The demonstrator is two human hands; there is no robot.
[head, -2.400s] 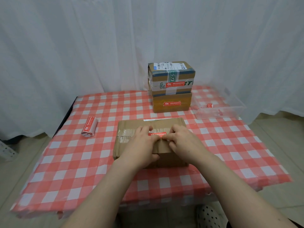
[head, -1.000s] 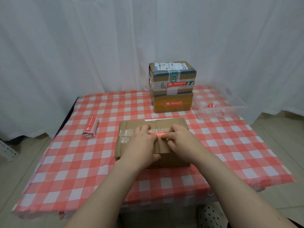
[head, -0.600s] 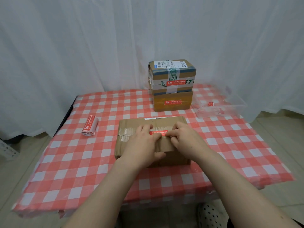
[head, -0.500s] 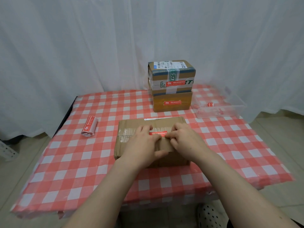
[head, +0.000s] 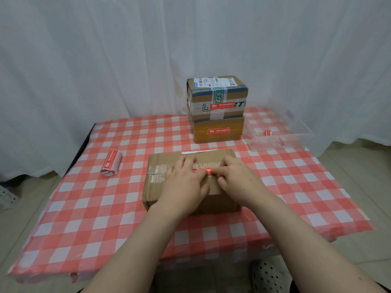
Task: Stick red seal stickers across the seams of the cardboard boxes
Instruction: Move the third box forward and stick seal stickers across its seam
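1. Tabletop (head: 84, 208), checked cloth: nothing on it has shifted in the last couple of seconds. There is open cloth left, right and in front of the work box. The near edge sits under my forearms.
2. Work box (head: 157, 187), mid-tabletop: same spot and heading as before. It is clear of every tabletop edge, so I judge little risk of pushing it off while pressing.
3. Stacked boxes (head: 232, 96), behind it, near but apart: unmoved. Each shows a red seal on its front face, so I read those as done.
4. Clear tray (head: 281, 142), far right near the back corner: unmoved, with a small red item inside.
5. Left hand (head: 184, 185): stays flat on the box top, fingers straight, pressing the sticker's left end.
6. Right hand (head: 239, 180): fingers bent, tips on the sticker's right end, having crept slightly along it. I can't tell whether they pinch or only press.
7. Sticker roll (head: 111, 163): left of the box, well apart, untouched.
8. Red seal sticker (head: 202, 171): on the taped seam line on the box top, between my hands, same place as 2.4 s ago. I can't tell if it truly crosses the seam. My read is that it's down and this is rub-down. Next I lift both hands straight up, and there's room to do that.
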